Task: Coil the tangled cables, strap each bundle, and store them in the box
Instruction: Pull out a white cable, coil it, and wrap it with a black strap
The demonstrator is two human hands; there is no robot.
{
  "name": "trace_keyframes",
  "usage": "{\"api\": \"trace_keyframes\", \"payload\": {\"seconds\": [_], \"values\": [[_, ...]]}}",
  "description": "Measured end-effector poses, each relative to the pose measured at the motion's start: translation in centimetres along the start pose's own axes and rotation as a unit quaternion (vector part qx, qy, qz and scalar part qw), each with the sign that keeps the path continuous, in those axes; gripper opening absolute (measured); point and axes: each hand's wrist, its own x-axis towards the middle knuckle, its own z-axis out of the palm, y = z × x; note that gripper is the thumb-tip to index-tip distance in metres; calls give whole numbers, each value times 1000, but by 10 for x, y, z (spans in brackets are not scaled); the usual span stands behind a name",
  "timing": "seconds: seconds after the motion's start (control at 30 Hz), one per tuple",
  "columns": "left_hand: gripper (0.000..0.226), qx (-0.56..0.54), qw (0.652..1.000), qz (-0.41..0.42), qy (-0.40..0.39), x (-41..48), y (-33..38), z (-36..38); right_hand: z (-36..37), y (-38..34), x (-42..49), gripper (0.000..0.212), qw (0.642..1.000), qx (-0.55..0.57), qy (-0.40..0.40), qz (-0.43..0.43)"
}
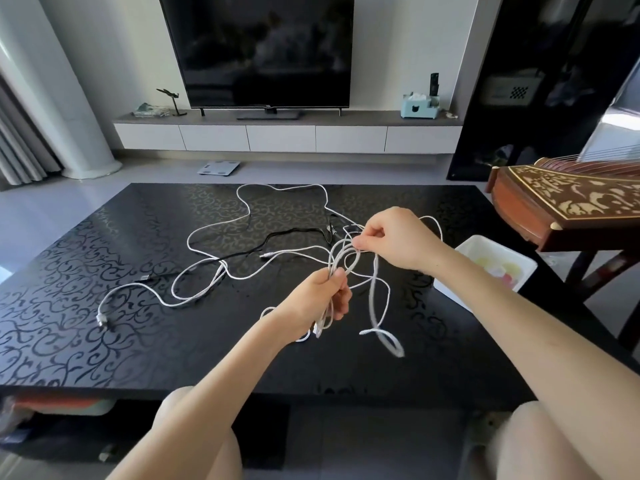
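Note:
Several white cables [214,233] and a black cable [291,233] lie tangled across the black patterned table [104,271]. My left hand [320,294] grips a bunch of white cable loops above the table's middle. My right hand [391,237] pinches a white strand just above and to the right of that bunch. A loose white loop [389,339] hangs from the held bundle down to the table. A white box [446,289] holding coloured pieces stands at the table's right edge, below my right forearm.
A carved wooden zither [561,199] juts in over the table's far right corner. Behind the table is a TV [258,50] on a low white cabinet [284,135]. My knees are at the table's near edge.

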Motion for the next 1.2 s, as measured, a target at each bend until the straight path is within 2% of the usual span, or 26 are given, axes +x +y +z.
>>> {"api": "trace_keyframes", "payload": {"seconds": [0.1,0.17,0.27,0.43,0.53,0.57,0.63,0.7,0.8,0.87,0.93,0.97,1.0,1.07,1.13,1.2], "values": [[31,2,1000,18,5,3,-2,3,9,2,1,34,997,70,13,32],[34,-20,1000,13,-4,4,-1,6,13,2,2,30,994,97,23,43],[27,-90,996,-2,-22,1,1,10,17,4,3,24,992,108,41,43],[26,-121,993,-7,-8,2,4,11,21,4,5,22,989,131,37,48],[34,-212,977,-19,3,8,12,7,23,9,5,12,954,289,35,77],[37,-251,968,-18,4,10,17,4,26,12,1,12,932,349,31,90],[38,-320,947,-6,17,17,29,-3,41,20,-12,24,905,411,-4,108],[40,-377,925,4,46,24,42,-8,63,26,-32,32,895,426,-75,108],[44,-471,877,5,97,34,58,-12,85,26,-56,42,894,408,-177,58],[44,-546,828,20,122,37,71,-23,87,28,-61,32,917,361,-166,37],[41,-625,764,54,149,38,85,-44,83,38,-62,22,948,294,-104,55],[39,-634,751,76,170,38,92,-56,80,45,-62,21,955,278,-73,73],[37,-608,762,98,199,37,97,-67,75,51,-63,22,955,279,-48,87],[35,-497,827,116,237,36,98,-79,58,55,-61,21,954,289,-7,84],[34,-351,896,113,249,36,88,-76,38,46,-54,20,956,291,17,41],[35,-197,939,102,262,37,74,-65,20,31,-45,18,956,292,28,-20]]}}
